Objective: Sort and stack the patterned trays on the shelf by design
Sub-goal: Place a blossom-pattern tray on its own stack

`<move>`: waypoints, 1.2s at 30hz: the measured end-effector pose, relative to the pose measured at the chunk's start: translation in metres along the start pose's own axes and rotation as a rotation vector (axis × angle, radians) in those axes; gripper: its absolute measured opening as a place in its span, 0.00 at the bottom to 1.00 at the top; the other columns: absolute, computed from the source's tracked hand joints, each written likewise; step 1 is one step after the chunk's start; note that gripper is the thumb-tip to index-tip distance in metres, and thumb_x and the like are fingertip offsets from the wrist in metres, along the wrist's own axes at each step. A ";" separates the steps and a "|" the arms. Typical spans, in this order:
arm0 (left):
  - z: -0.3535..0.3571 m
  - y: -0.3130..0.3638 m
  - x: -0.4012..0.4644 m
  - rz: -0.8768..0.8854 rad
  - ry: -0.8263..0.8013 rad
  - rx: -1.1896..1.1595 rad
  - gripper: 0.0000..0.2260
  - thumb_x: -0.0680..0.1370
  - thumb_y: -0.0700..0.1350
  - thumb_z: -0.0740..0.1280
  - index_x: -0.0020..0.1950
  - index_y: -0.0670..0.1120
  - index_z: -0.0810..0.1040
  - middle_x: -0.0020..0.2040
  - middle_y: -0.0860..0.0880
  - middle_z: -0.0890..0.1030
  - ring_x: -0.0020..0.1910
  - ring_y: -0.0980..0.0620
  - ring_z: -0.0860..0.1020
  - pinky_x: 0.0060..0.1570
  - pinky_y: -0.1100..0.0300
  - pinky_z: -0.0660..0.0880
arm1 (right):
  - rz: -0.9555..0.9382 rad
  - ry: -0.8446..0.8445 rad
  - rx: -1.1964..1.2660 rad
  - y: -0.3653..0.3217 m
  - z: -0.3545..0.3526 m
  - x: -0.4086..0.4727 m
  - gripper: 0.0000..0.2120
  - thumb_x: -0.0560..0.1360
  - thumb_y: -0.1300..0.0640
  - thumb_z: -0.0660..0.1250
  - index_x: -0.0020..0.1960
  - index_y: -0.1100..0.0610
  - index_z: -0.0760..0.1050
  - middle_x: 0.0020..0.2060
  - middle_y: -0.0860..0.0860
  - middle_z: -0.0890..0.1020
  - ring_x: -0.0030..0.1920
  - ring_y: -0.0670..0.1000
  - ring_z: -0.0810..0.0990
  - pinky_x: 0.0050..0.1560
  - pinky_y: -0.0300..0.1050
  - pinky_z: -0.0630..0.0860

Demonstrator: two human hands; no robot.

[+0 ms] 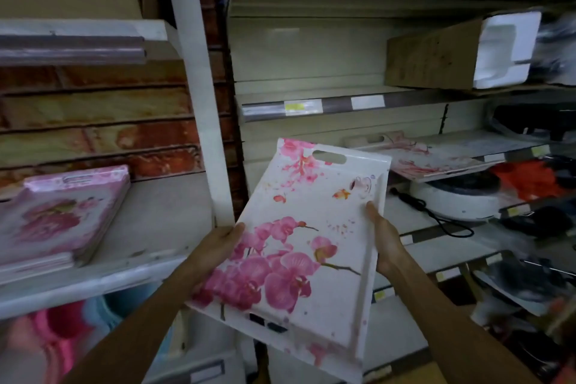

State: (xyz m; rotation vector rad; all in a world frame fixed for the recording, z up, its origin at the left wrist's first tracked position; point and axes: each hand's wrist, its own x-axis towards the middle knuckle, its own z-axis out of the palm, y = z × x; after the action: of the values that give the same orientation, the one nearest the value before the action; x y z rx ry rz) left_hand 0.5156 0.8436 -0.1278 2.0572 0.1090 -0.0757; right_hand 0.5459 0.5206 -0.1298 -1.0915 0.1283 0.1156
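Both hands grip one white rectangular tray with pink orchid print (311,227), left hand (215,246) and right hand (385,237) on its long edges, held between shelves. Blurry stack of pinkish floral trays (62,215), probably, far left.

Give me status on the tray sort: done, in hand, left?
Done: a stack of pink trays sits on the left shelf. In hand: the left hand and right hand grip the side edges of an orchid tray, held in the air between the shelves. Left: at least one floral tray lies on the right shelf, unsorted.
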 end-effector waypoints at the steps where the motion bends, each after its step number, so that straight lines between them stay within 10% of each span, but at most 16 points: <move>1: -0.002 -0.004 -0.008 -0.007 0.050 0.004 0.30 0.71 0.70 0.59 0.52 0.47 0.84 0.48 0.46 0.86 0.48 0.45 0.84 0.57 0.45 0.78 | 0.010 -0.013 -0.015 0.004 0.004 -0.003 0.17 0.79 0.45 0.61 0.56 0.58 0.78 0.50 0.57 0.85 0.49 0.58 0.85 0.45 0.53 0.80; 7: -0.023 -0.029 -0.057 0.000 0.290 0.092 0.21 0.81 0.59 0.56 0.47 0.46 0.81 0.42 0.48 0.83 0.41 0.50 0.80 0.42 0.61 0.74 | 0.058 -0.050 -0.105 0.032 0.047 -0.017 0.19 0.78 0.43 0.62 0.56 0.58 0.78 0.50 0.57 0.85 0.50 0.59 0.84 0.50 0.55 0.80; 13: -0.072 -0.059 -0.101 -0.004 0.451 0.063 0.22 0.82 0.57 0.56 0.34 0.47 0.76 0.31 0.49 0.79 0.31 0.52 0.75 0.37 0.59 0.70 | 0.097 -0.118 -0.169 0.056 0.111 -0.022 0.22 0.77 0.42 0.63 0.59 0.58 0.79 0.53 0.58 0.85 0.52 0.60 0.83 0.53 0.56 0.79; 29: -0.241 -0.131 -0.202 -0.008 0.661 -0.154 0.22 0.81 0.57 0.57 0.35 0.46 0.78 0.27 0.49 0.76 0.29 0.52 0.72 0.31 0.60 0.68 | 0.031 -0.344 -0.242 0.129 0.311 -0.086 0.15 0.80 0.47 0.62 0.59 0.55 0.77 0.46 0.51 0.85 0.45 0.51 0.85 0.38 0.43 0.81; 36: -0.299 -0.152 -0.208 -0.055 0.727 -0.284 0.23 0.82 0.55 0.56 0.38 0.40 0.78 0.28 0.45 0.75 0.28 0.50 0.70 0.31 0.60 0.67 | -0.103 -0.379 -0.382 0.165 0.368 -0.105 0.12 0.80 0.53 0.62 0.61 0.55 0.76 0.53 0.52 0.84 0.50 0.52 0.84 0.47 0.46 0.80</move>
State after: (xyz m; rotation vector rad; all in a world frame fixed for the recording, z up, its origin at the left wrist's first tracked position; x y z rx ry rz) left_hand 0.2938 1.1694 -0.1002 1.7083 0.5883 0.6236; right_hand 0.4332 0.9200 -0.0902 -1.4334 -0.3018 0.2598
